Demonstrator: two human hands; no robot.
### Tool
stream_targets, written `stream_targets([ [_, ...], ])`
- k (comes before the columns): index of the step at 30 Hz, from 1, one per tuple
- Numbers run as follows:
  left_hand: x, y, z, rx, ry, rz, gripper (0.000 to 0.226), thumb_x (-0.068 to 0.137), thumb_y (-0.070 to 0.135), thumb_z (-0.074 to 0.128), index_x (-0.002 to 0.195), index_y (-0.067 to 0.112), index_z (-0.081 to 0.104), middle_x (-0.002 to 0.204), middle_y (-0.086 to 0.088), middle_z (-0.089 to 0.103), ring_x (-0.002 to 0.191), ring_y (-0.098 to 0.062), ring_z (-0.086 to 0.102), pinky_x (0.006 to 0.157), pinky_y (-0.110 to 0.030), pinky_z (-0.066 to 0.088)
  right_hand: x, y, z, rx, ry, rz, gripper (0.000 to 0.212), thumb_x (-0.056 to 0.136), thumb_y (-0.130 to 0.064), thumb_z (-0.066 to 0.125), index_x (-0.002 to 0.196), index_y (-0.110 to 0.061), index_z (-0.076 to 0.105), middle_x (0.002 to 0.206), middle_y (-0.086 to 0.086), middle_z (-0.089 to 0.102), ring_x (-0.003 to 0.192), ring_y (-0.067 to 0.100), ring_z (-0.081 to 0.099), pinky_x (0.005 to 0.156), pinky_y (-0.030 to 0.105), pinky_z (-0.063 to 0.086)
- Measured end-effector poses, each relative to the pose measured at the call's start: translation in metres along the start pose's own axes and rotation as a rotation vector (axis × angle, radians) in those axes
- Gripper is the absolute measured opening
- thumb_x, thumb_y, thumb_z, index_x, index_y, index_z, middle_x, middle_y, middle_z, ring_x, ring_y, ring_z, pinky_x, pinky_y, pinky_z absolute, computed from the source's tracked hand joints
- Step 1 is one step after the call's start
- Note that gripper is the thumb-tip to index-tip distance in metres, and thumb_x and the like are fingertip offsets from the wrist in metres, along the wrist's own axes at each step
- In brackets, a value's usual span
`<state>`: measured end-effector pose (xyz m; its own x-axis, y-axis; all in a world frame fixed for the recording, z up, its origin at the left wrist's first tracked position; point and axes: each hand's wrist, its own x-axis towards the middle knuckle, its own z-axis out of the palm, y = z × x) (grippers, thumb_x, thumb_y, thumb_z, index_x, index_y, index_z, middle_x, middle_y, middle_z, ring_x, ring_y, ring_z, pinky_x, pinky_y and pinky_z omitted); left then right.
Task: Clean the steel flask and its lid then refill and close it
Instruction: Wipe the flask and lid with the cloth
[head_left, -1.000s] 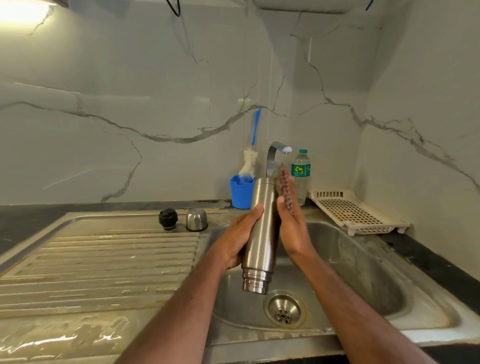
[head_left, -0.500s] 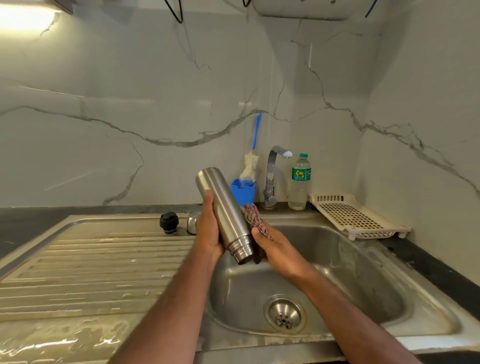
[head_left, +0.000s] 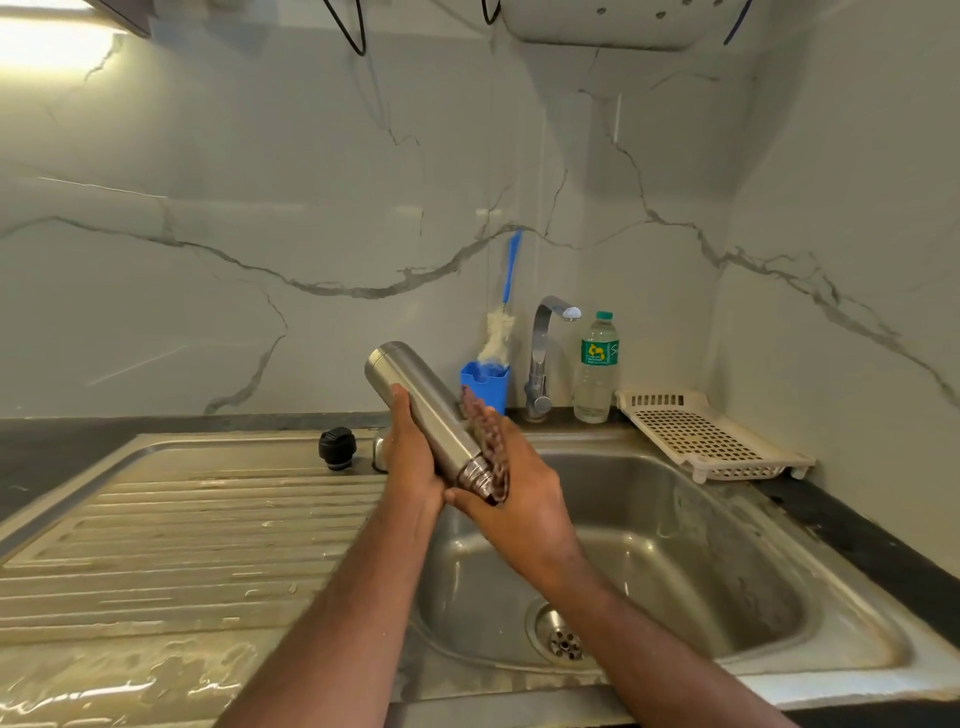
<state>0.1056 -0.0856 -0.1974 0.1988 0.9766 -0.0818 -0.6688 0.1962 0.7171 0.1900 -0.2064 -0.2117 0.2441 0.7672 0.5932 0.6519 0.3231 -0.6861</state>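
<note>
My left hand (head_left: 413, 457) grips the steel flask (head_left: 415, 395) over the sink's left edge. The flask is tilted, base up to the left, open threaded neck down to the right. My right hand (head_left: 519, 493) holds a reddish-brown scrubber (head_left: 485, 434) against the flask's neck and lower side. The black stopper (head_left: 337, 448) stands on the drainboard (head_left: 182, 519). The steel cap (head_left: 379, 451) beside the stopper is mostly hidden behind my left hand.
The sink basin (head_left: 701, 561) with its drain (head_left: 561, 636) lies below my hands. Behind are the tap (head_left: 543, 358), a blue cup (head_left: 485, 387) holding a bottle brush (head_left: 506, 301), a plastic water bottle (head_left: 597, 369) and a cream perforated tray (head_left: 706, 434).
The flask swung from nearly upright under the tap to a tilt with its base up-left. My right hand slid the scrubber from the upper body down to the neck.
</note>
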Motion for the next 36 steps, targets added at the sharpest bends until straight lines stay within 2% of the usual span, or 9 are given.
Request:
stream_targets([
  [3,-0.005,0.000,0.002,0.000,-0.048,0.018,0.067,0.090,0.069,0.055,0.129,0.015,0.054,0.111,-0.019,0.073,0.098,-0.032,0.074,0.083,-0.045,0.061,0.002,0.005,-0.005,0.238,0.082,0.068,0.085,0.065,-0.023,0.096,0.133,-0.045,0.050,0.116,-0.021,0.069,0.107,-0.007,0.064,0.098,0.024,0.054],
  [8,-0.005,0.005,0.007,0.197,-0.151,-0.015,0.069,0.088,0.075,0.050,0.129,0.020,0.055,0.117,-0.013,0.071,0.109,-0.030,0.069,0.091,-0.052,0.057,0.010,0.014,-0.018,0.019,0.126,-0.103,0.089,0.073,-0.023,0.090,0.147,-0.040,0.045,0.136,-0.028,0.053,0.124,-0.015,0.048,0.102,0.009,0.041],
  [12,-0.012,0.008,0.011,0.317,-0.143,0.037,0.074,0.065,0.057,0.084,0.121,0.014,0.063,0.103,-0.009,0.078,0.099,-0.028,0.074,0.082,-0.051,0.061,0.014,0.020,-0.026,-0.278,0.103,-0.292,0.092,0.078,-0.019,0.086,0.152,-0.043,0.037,0.153,-0.012,0.042,0.133,-0.001,0.040,0.104,0.006,0.025],
  [16,-0.011,0.010,0.002,0.152,-0.200,0.048,0.078,0.067,0.031,0.087,0.133,0.008,0.053,0.113,-0.016,0.073,0.102,-0.029,0.073,0.078,-0.042,0.061,0.011,0.011,-0.024,0.246,0.046,0.049,0.072,0.073,-0.023,0.091,0.133,-0.038,0.056,0.123,-0.010,0.066,0.111,0.007,0.066,0.089,0.026,0.058],
  [20,-0.007,0.008,-0.003,0.117,-0.320,0.141,0.104,0.048,0.032,0.100,0.138,0.016,0.049,0.119,-0.014,0.068,0.107,-0.029,0.071,0.085,-0.043,0.059,0.009,0.014,-0.031,0.844,-0.066,0.394,0.048,0.082,-0.021,0.080,0.126,-0.022,0.063,0.119,0.011,0.072,0.102,0.031,0.073,0.077,0.048,0.063],
  [23,-0.010,0.011,-0.001,0.148,-0.352,0.113,0.098,0.052,0.035,0.099,0.137,0.022,0.050,0.123,-0.012,0.068,0.111,-0.031,0.069,0.084,-0.046,0.059,0.011,0.017,-0.034,0.820,0.009,0.361,0.052,0.077,-0.016,0.082,0.126,-0.022,0.064,0.117,0.011,0.072,0.101,0.031,0.074,0.071,0.039,0.064],
  [29,-0.019,0.009,0.007,0.269,-0.179,-0.011,0.070,0.064,0.048,0.084,0.121,0.016,0.057,0.110,-0.013,0.073,0.101,-0.032,0.073,0.077,-0.050,0.062,0.014,0.022,-0.042,0.195,0.126,-0.030,0.076,0.070,-0.015,0.092,0.123,-0.052,0.055,0.116,-0.022,0.067,0.109,-0.003,0.064,0.092,0.013,0.051],
  [33,-0.015,0.012,-0.001,0.209,-0.278,0.064,0.077,0.070,0.024,0.086,0.135,0.012,0.047,0.121,-0.016,0.068,0.106,-0.032,0.071,0.076,-0.047,0.061,0.013,0.017,-0.043,0.563,0.055,0.190,0.059,0.076,-0.012,0.087,0.127,-0.029,0.063,0.117,0.001,0.073,0.106,0.020,0.071,0.079,0.032,0.062],
  [36,-0.014,0.011,-0.007,0.141,-0.415,0.058,0.098,0.051,0.020,0.100,0.134,0.014,0.048,0.120,-0.012,0.069,0.111,-0.030,0.070,0.082,-0.045,0.061,0.011,0.020,-0.050,0.944,-0.069,0.510,0.050,0.083,-0.022,0.078,0.130,-0.016,0.061,0.115,0.016,0.073,0.104,0.035,0.072,0.071,0.038,0.064],
])
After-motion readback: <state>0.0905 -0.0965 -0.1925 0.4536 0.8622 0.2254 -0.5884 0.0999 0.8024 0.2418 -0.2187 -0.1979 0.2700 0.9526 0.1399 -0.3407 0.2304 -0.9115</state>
